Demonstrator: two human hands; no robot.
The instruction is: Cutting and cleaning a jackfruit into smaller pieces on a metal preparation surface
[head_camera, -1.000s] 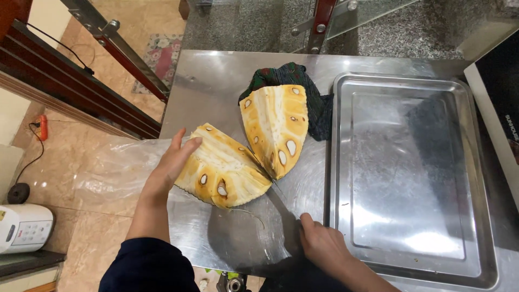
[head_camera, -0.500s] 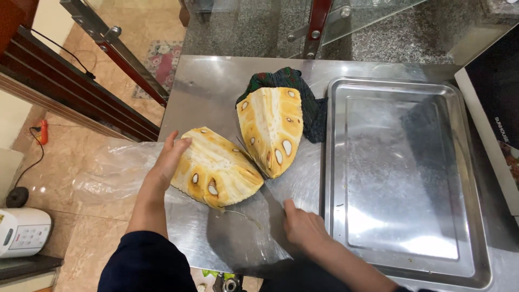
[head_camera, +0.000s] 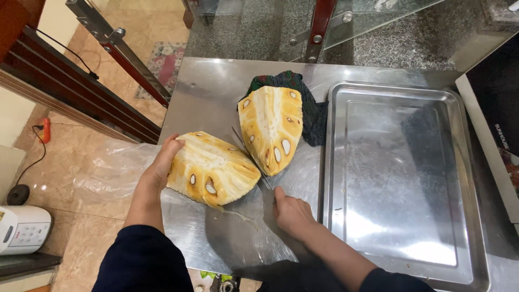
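Steel surface (head_camera: 216,92) at frame centre carries two jackfruit halves. Left hand (head_camera: 162,165) lies open against the lower-left half (head_camera: 213,167); right hand (head_camera: 292,213) is closed around a knife (head_camera: 250,157) running between it and the upper half (head_camera: 273,127), beside a tray (head_camera: 400,178). Cutting seems underway, and steady pressure looks needed.

The left hand (head_camera: 162,165) lies open, fingers together and extended, palm turned inward, forearm in a dark sleeve. The right hand (head_camera: 291,212) is curled into a fist, apparently gripping; its fingertips are hidden beneath the knuckles.
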